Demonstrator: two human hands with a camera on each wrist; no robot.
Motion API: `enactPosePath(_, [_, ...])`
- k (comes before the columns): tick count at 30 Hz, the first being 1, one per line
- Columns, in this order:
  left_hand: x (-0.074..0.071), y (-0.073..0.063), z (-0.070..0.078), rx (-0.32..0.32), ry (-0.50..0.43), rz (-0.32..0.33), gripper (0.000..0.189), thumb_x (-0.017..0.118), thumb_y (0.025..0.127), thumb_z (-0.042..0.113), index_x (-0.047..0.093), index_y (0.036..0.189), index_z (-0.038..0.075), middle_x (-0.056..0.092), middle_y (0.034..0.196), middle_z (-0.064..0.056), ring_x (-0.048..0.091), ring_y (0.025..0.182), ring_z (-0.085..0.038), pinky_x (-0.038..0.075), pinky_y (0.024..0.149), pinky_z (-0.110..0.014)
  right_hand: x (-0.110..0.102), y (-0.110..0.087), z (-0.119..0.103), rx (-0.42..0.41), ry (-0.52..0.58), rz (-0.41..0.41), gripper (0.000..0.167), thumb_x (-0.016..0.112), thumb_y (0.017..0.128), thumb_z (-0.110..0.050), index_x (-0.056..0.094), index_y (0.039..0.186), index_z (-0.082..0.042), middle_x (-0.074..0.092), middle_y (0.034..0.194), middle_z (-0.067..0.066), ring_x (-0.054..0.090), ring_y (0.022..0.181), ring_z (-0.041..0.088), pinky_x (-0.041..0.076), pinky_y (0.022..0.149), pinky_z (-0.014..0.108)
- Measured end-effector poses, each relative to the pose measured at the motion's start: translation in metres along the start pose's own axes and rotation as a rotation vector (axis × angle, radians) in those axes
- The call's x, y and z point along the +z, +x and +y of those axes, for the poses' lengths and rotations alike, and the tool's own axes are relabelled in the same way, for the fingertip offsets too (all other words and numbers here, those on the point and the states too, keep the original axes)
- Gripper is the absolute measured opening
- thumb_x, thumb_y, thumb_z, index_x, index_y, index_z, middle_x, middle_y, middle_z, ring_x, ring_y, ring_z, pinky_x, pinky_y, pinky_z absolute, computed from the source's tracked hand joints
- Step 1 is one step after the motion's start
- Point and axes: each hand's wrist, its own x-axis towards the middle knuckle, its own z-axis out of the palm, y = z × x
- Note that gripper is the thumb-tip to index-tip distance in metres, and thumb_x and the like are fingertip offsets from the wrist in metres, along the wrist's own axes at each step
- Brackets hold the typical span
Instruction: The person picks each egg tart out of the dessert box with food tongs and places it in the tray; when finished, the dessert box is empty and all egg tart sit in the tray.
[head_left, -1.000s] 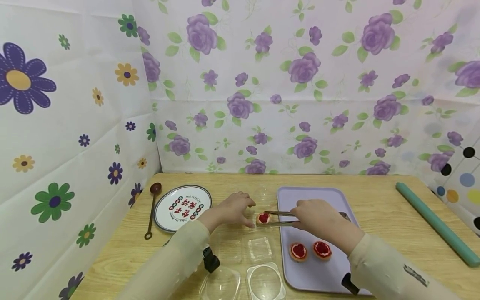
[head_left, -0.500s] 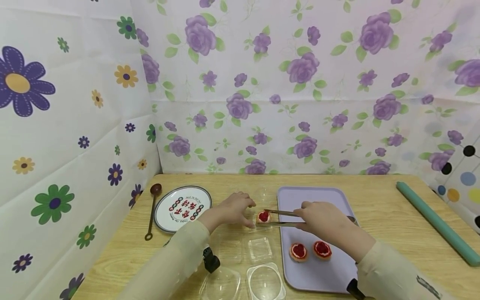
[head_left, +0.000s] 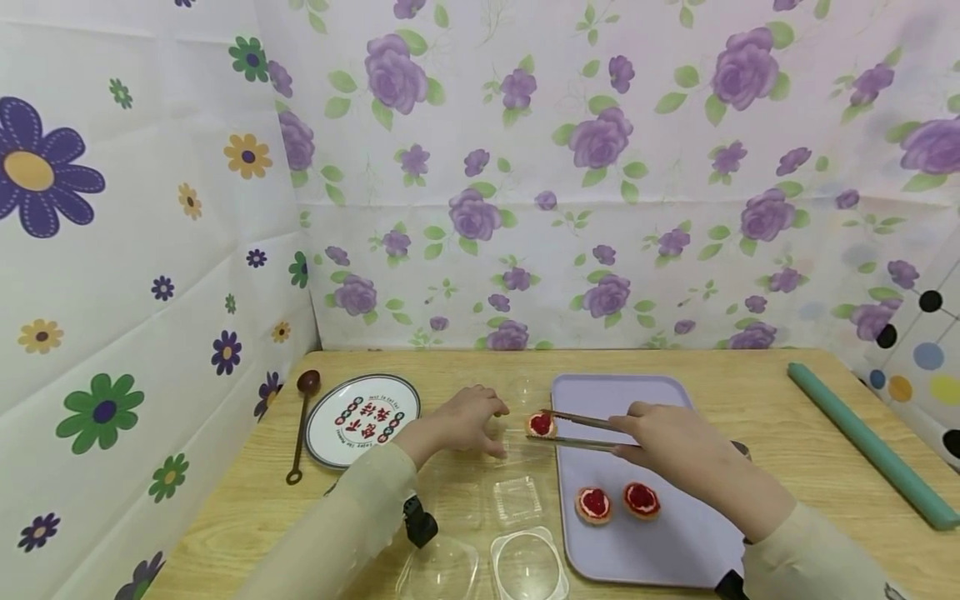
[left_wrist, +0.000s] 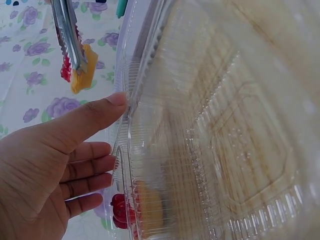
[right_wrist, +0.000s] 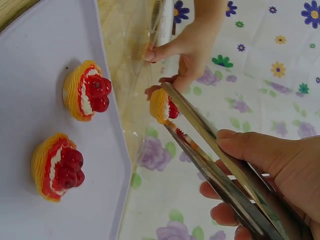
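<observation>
My right hand (head_left: 667, 437) grips metal tongs (right_wrist: 215, 170), and a small tart (head_left: 542, 424) with red berries sits at their tips. It hangs raised beside the clear plastic box (left_wrist: 240, 150). My left hand (head_left: 465, 419) is at the box's left side; its thumb tip meets the plastic edge in the left wrist view, and the fingers are loosely bent near the rim. Through the plastic, part of another tart (left_wrist: 145, 210) shows. Two more tarts, one at left (head_left: 594, 505) and one at right (head_left: 641, 500), lie on the lilac tray (head_left: 637, 550).
Other clear containers, one of them a round-lidded box (head_left: 528, 567), stand in front of the box. A white plate (head_left: 341, 446) with red characters and a brown ladle (head_left: 302, 429) lie at left. A green rolling stick (head_left: 870, 442) lies at far right of the wooden table (head_left: 757, 400).
The tongs and the tart at their tips have moved right and slightly back, toward the tray's edge. My left hand has stayed at the box. The head view has shifted slightly.
</observation>
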Motion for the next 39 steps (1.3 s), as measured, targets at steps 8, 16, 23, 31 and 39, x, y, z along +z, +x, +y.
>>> enactPosePath(8, [-0.001, 0.0, 0.0, -0.001, -0.007, -0.006, 0.063, 0.078, 0.076, 0.044, 0.061, 0.126, 0.011, 0.06, 0.124, -0.005, 0.051, 0.119, -0.024, 0.038, 0.109, -0.042, -0.003, -0.016, 0.014, 0.032, 0.023, 0.008, 0.035, 0.073, 0.083, -0.031, 0.071, 0.112, -0.013, 0.066, 0.087, -0.002, 0.061, 0.067, 0.01, 0.052, 0.055, 0.028])
enactPosePath(16, [-0.001, -0.001, 0.0, -0.003, -0.005, -0.009, 0.062, 0.078, 0.077, 0.044, 0.061, 0.126, 0.011, 0.06, 0.126, -0.005, 0.051, 0.12, -0.023, 0.038, 0.109, -0.041, 0.0, -0.036, 0.026, 0.067, 0.032, 0.02, 0.037, 0.073, 0.082, -0.035, 0.071, 0.112, -0.014, 0.064, 0.084, -0.007, 0.056, 0.063, 0.003, 0.045, 0.051, 0.022])
enactPosePath(23, [-0.001, 0.0, 0.001, -0.008, -0.002, -0.009, 0.063, 0.078, 0.077, 0.045, 0.06, 0.128, 0.011, 0.059, 0.126, -0.005, 0.05, 0.12, -0.023, 0.038, 0.11, -0.042, 0.004, -0.049, 0.039, 0.077, 0.034, 0.04, 0.036, 0.074, 0.08, -0.033, 0.072, 0.109, -0.012, 0.065, 0.083, -0.006, 0.053, 0.06, 0.001, 0.044, 0.051, 0.021])
enactPosePath(31, [0.001, 0.0, 0.001, -0.017, 0.012, -0.01, 0.064, 0.078, 0.076, 0.045, 0.06, 0.128, 0.012, 0.059, 0.126, -0.005, 0.05, 0.12, -0.023, 0.038, 0.109, -0.041, 0.015, -0.063, 0.051, 0.135, 0.055, -0.025, 0.037, 0.074, 0.08, -0.034, 0.072, 0.11, -0.013, 0.066, 0.087, -0.006, 0.059, 0.065, 0.005, 0.048, 0.053, 0.023])
enactPosePath(39, [0.0, 0.0, 0.001, -0.005, 0.019, -0.014, 0.065, 0.077, 0.077, 0.046, 0.06, 0.128, 0.011, 0.059, 0.126, -0.005, 0.051, 0.12, -0.023, 0.038, 0.109, -0.041, 0.024, -0.078, 0.06, 0.166, 0.046, -0.059, 0.036, 0.074, 0.08, -0.034, 0.073, 0.109, -0.014, 0.068, 0.088, -0.006, 0.058, 0.064, 0.003, 0.047, 0.053, 0.022])
